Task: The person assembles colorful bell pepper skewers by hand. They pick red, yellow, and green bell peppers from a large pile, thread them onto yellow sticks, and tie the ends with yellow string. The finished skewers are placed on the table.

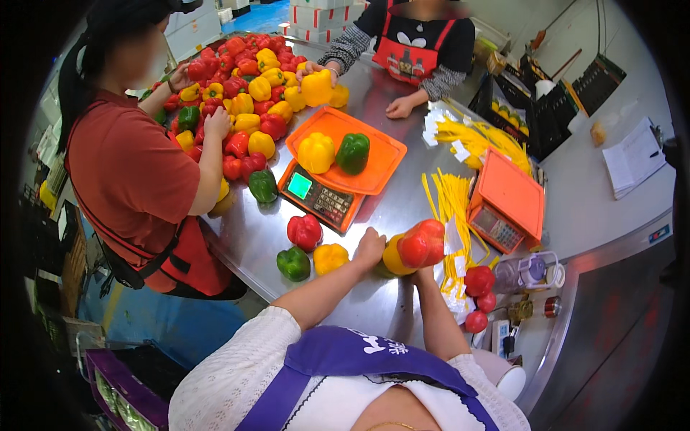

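A red bell pepper (422,244) and a yellow bell pepper (393,256) sit pressed together, tilted, between my hands over the steel table. My left hand (370,247) is closed against the yellow one's left side. Below the red pepper is my right hand (422,276); the peppers hide its fingers. To the left lie a loose red pepper (305,232), a green pepper (293,263) and another yellow pepper (330,258). An orange scale (323,195) carries an orange tray (384,161) with a yellow pepper (316,152) and a green pepper (353,153).
Red and yellow peppers (244,104) are heaped at the far left. One person (133,158) handles them; another, across the table (374,201), grips a yellow pepper (316,87). Yellow strips (453,205), a second scale (507,194), tomato-like red produce (479,281) and a clear jug (512,274) stand right.
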### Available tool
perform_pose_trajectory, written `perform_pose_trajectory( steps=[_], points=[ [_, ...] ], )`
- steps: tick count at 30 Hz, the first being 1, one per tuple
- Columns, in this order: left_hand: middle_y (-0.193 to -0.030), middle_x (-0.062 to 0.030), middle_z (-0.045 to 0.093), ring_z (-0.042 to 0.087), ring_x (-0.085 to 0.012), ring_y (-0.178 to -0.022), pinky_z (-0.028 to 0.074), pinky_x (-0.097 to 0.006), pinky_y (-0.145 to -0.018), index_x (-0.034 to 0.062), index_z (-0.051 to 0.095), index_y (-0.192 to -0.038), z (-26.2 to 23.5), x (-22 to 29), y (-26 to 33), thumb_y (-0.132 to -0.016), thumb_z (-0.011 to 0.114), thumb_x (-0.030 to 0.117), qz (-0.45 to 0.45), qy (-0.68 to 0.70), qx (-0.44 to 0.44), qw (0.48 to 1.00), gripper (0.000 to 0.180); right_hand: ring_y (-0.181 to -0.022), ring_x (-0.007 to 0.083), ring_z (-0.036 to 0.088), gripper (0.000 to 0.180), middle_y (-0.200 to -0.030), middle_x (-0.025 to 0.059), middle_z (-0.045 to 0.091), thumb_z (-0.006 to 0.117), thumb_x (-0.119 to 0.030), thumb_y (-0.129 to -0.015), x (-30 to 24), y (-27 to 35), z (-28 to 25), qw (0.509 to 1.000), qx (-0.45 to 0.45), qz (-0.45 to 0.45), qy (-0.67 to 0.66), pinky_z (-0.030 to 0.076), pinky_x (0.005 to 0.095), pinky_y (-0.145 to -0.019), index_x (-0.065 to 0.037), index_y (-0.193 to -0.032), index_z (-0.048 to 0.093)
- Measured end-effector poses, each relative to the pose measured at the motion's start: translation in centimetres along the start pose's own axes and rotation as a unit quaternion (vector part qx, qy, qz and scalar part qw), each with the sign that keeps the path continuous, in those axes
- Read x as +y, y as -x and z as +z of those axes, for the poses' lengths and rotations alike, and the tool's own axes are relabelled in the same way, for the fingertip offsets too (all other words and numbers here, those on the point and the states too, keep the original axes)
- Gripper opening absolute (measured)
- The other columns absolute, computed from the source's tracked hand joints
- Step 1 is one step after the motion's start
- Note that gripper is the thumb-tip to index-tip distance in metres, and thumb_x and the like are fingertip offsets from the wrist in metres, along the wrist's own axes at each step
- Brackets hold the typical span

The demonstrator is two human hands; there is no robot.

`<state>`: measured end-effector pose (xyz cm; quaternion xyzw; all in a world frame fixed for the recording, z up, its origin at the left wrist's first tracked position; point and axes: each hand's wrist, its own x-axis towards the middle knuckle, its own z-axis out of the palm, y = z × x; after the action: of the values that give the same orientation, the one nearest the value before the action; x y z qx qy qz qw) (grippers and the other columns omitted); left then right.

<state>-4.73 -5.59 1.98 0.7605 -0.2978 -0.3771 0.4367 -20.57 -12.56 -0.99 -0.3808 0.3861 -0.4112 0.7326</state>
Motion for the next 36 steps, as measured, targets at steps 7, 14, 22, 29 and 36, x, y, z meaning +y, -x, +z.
perform_pose_trajectory(
  steps=[7, 14, 22, 29, 36],
  points=[
    [-0.097, -0.0255, 0.062, 0.061, -0.0393, -0.092, 0.047, -0.045, -0.08, -0.0038, 0.052, -0.101, -0.4, 1.9, 1.7, -0.089, 0.056, 0.025, -0.007, 0.048, -0.01, 0.999, 0.031, -0.088, 0.0223, 0.063, 0.023, -0.102, 0.0081, 0.062, 0.064, -0.026, -0.091, -2.4, 3.0, 1.7, 0.999, -0.024, 0.007, -0.037, 0.054, 0.0403, -0.082, -0.012, -0.108, 0.056],
    [-0.078, -0.014, 0.052, 0.051, -0.0233, -0.072, 0.044, -0.04, -0.068, 0.0025, 0.047, -0.089, -1.0, 10.8, 2.3, -0.091, 0.055, 0.024, 0.163, 0.155, -0.076, 0.971, 0.023, -0.07, 0.0074, 0.047, 0.018, -0.075, -0.003, 0.052, 0.055, -0.018, -0.096, -11.2, 0.3, -0.9, 0.964, 0.047, -0.199, 0.168, 0.04, 0.0233, -0.063, -0.004, -0.085, 0.057],
    [-0.073, -0.0057, 0.046, 0.047, -0.0171, -0.069, 0.045, -0.032, -0.067, 0.004, 0.046, -0.087, -5.6, 23.7, 4.6, -0.094, 0.055, 0.014, 0.451, 0.106, -0.046, 0.885, 0.015, -0.074, 0.0112, 0.052, 0.024, -0.082, 0.0017, 0.06, 0.059, -0.023, -0.093, -25.4, 7.6, 9.9, 0.88, 0.154, -0.366, 0.259, 0.044, 0.0265, -0.068, -0.001, -0.091, 0.064],
    [-0.078, -0.0066, 0.059, 0.055, -0.0103, -0.074, 0.046, -0.024, -0.066, 0.0025, 0.04, -0.082, -10.6, 27.5, 13.1, -0.094, 0.057, 0.007, 0.593, 0.172, -0.145, 0.773, 0.022, -0.07, 0.0031, 0.044, 0.013, -0.077, -0.005, 0.051, 0.059, -0.018, -0.096, -29.5, 14.9, 12.8, 0.923, -0.08, -0.364, 0.095, 0.037, 0.018, -0.062, -0.006, -0.093, 0.058],
    [-0.091, -0.0105, 0.065, 0.059, -0.0146, -0.079, 0.048, -0.024, -0.076, 0.004, 0.042, -0.081, -14.7, 24.3, 17.4, -0.094, 0.053, -0.002, 0.647, 0.017, -0.232, 0.726, 0.017, -0.074, 0.0125, 0.052, 0.011, -0.079, 0.0014, 0.052, 0.058, -0.014, -0.096, -29.1, 21.8, 12.4, 0.741, -0.13, -0.447, 0.484, 0.045, 0.0241, -0.068, -0.004, -0.092, 0.054]
  ],
)
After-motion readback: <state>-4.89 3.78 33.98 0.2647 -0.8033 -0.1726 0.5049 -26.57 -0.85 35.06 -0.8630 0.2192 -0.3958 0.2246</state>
